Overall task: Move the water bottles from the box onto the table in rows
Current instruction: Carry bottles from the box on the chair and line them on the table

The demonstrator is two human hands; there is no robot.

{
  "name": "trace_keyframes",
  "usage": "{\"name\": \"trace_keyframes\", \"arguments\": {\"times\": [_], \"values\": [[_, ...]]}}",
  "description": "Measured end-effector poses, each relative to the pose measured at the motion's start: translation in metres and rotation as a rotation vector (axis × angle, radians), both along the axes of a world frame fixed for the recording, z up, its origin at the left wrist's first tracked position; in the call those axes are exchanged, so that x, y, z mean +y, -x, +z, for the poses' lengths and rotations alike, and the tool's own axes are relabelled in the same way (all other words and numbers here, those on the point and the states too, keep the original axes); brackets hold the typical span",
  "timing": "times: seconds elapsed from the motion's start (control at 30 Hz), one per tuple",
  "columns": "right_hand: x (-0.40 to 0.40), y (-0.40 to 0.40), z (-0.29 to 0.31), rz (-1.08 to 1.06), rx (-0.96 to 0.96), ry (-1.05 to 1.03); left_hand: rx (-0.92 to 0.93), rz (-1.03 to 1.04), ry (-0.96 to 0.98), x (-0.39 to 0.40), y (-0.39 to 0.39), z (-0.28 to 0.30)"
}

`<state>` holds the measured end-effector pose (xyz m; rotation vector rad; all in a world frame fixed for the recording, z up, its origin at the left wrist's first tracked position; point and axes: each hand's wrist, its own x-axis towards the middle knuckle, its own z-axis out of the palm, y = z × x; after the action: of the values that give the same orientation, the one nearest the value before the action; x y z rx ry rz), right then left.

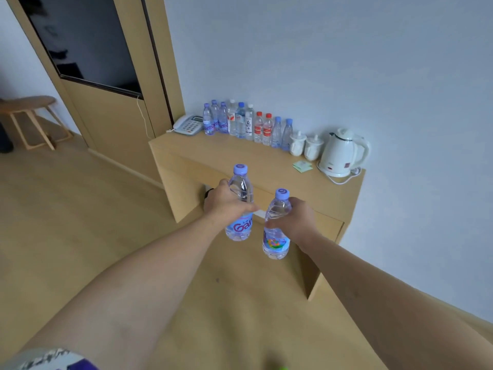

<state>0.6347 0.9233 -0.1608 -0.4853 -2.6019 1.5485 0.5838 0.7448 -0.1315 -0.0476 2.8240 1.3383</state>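
Both arms are stretched out in front, each with a bottle in the air short of the wooden table point(266, 166). The left hand point(226, 202) has its fingers wrapped tight round the middle of the left bottle point(240, 206), thumb across the near side, purple cap standing clear above the knuckles and the pink-lettered label hanging below them. The right hand point(296, 221) grips the right bottle point(277, 225) the same way, fingers curled closed round its waist, thumb pressing in from the left, the colourful label showing beneath the grip. Both bottles are upright, just beside one another but not touching. Beyond the fingertips, along the wall at the back of the table, stands a row of bottles point(245, 124), blue, white and red caps. To the right of that row sit two white cups point(305, 145) and a white kettle point(341, 153); to the left, a telephone point(188, 125).
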Motion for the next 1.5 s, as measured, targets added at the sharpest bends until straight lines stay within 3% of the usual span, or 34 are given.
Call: {"name": "trace_keyframes", "arguments": {"times": [0.27,0.57,0.7,0.93,1.5], "values": [[-0.013,0.177,-0.025,0.072,0.01,-0.03,-0.042,0.047,0.055,-0.02,0.158,-0.044],[-0.013,0.405,0.001,0.106,0.045,-0.065,0.009,0.124,0.089,-0.025,0.383,-0.003],[-0.019,0.476,0.002,0.128,0.043,-0.055,0.003,0.131,0.033,-0.028,0.448,-0.007],[-0.033,0.566,-0.026,0.114,0.004,-0.086,-0.049,0.078,0.113,-0.043,0.55,-0.038],[-0.091,0.775,-0.067,-0.225,-0.143,-0.077,-0.126,-0.387,0.136,-0.053,0.827,-0.103]]}}
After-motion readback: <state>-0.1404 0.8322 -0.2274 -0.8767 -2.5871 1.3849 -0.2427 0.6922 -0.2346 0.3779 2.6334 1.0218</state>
